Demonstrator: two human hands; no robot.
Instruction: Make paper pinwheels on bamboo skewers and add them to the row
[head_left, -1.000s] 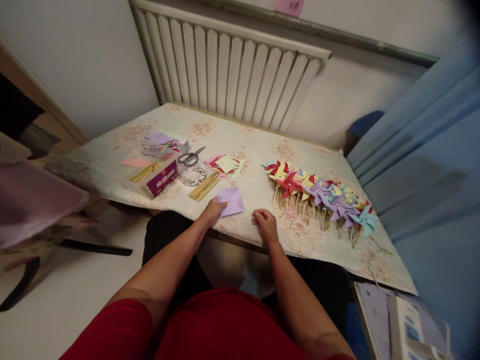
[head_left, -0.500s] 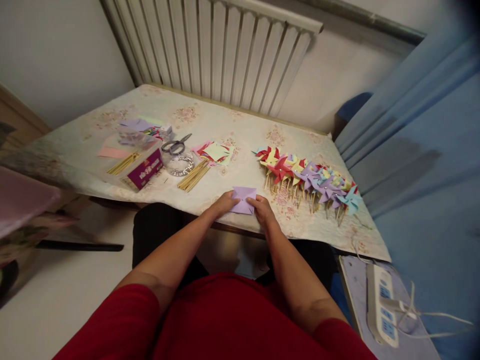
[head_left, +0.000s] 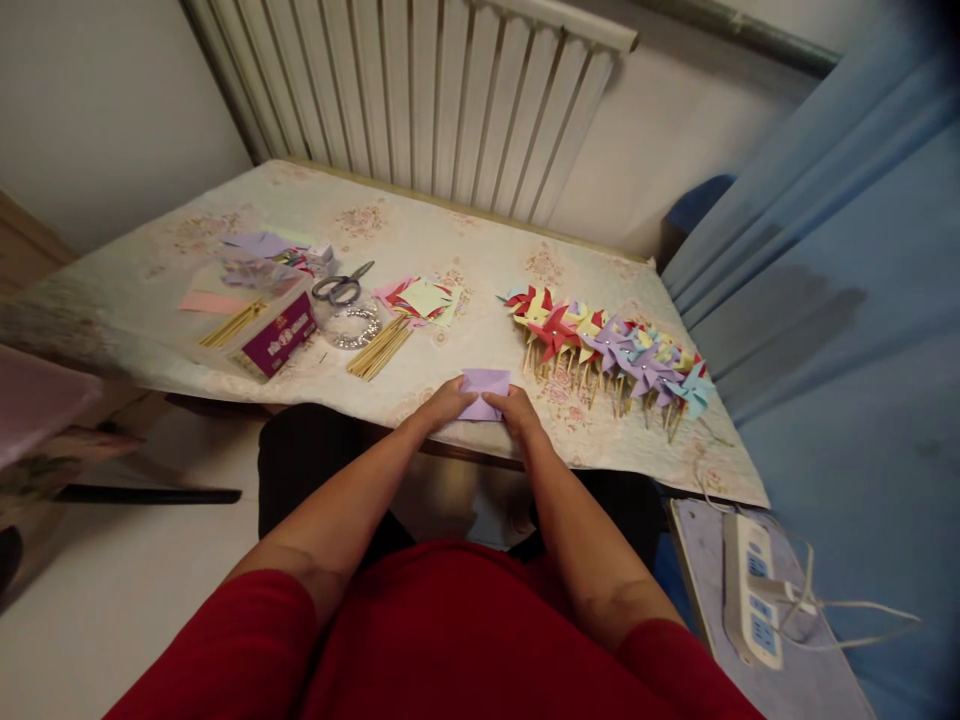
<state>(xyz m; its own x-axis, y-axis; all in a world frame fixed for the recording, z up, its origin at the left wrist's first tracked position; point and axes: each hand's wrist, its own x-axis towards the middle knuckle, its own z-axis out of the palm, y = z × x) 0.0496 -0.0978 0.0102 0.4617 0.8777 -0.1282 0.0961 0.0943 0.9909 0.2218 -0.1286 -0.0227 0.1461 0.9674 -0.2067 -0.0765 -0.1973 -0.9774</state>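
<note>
A square of purple paper (head_left: 486, 382) is held between my two hands just above the table's front edge. My left hand (head_left: 450, 402) grips its left side, thumb lying over the top. On the opposite side my right hand (head_left: 518, 408) pinches it, that thumb also on the paper. Both thumbs point inward and come close together near the middle. The fingers under the sheet are hidden. To the right of my hands stand several finished paper pinwheels (head_left: 615, 345) on thin sticks, in red, yellow, purple and blue.
Left of my hands lie a bundle of wooden sticks (head_left: 380, 348), a stack of coloured paper squares (head_left: 426, 298), a round clear container of shiny bits (head_left: 352, 326), scissors (head_left: 341, 287) and a purple-labelled box (head_left: 279, 336). A power strip (head_left: 752, 592) sits at the lower right.
My thumbs have moved inward across the purple paper, closer to each other. The whole view has shifted slightly; the things on the table stay where they were.
</note>
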